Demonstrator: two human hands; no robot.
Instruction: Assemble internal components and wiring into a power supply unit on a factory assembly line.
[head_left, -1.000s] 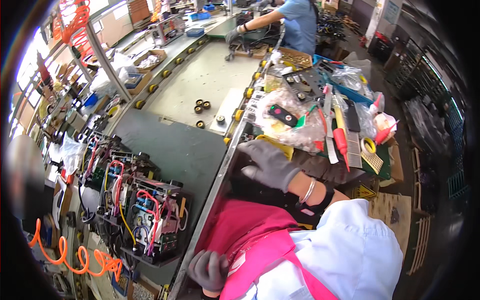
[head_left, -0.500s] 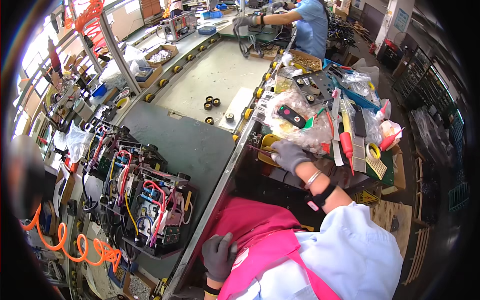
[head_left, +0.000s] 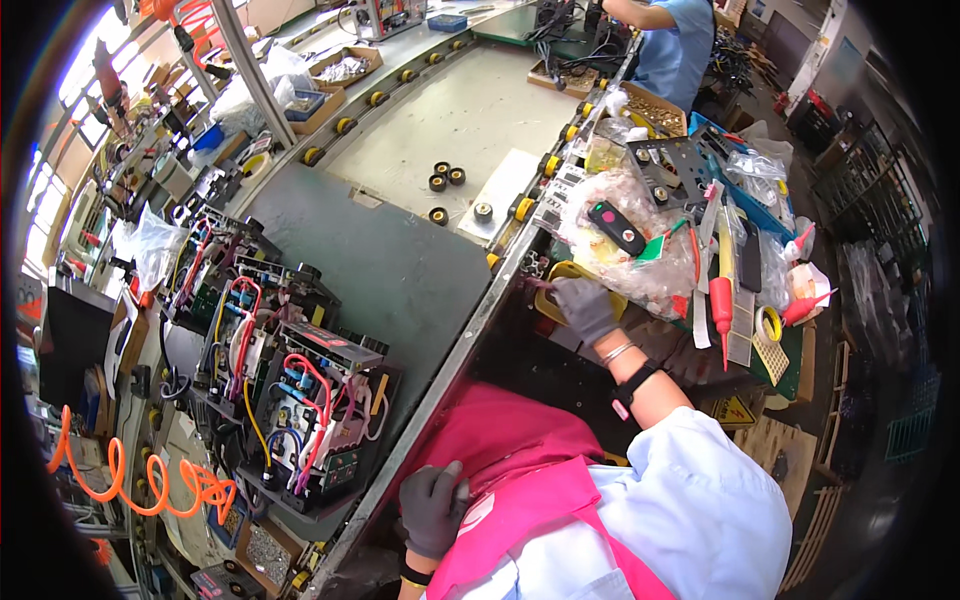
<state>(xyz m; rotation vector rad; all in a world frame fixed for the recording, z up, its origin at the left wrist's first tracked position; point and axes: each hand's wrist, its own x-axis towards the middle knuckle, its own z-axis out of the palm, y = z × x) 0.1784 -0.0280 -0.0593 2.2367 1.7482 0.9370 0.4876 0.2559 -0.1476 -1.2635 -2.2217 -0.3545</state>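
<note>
My right hand (head_left: 583,305), in a grey glove, reaches into a yellow bin (head_left: 560,275) at the edge of the side bench, fingers curled over something small that I cannot make out. My left hand (head_left: 433,507), also gloved, rests on the pink apron (head_left: 520,480) over my lap, fingers loosely bent and holding nothing. An open black electrical assembly (head_left: 290,390) with red, yellow and blue wires sits on the grey conveyor pallet (head_left: 400,270) to my left.
Clear bags of parts (head_left: 640,240), a red-handled screwdriver (head_left: 722,300) and a tape roll (head_left: 768,325) clutter the bench at right. Several small black rollers (head_left: 447,180) lie on a pale pallet farther up. Another person in blue (head_left: 672,45) works at the far end. An orange coiled hose (head_left: 140,480) hangs at lower left.
My right hand has moved forward from near my lap to the yellow bin. My left hand has risen onto the apron. The view has tilted toward the conveyor.
</note>
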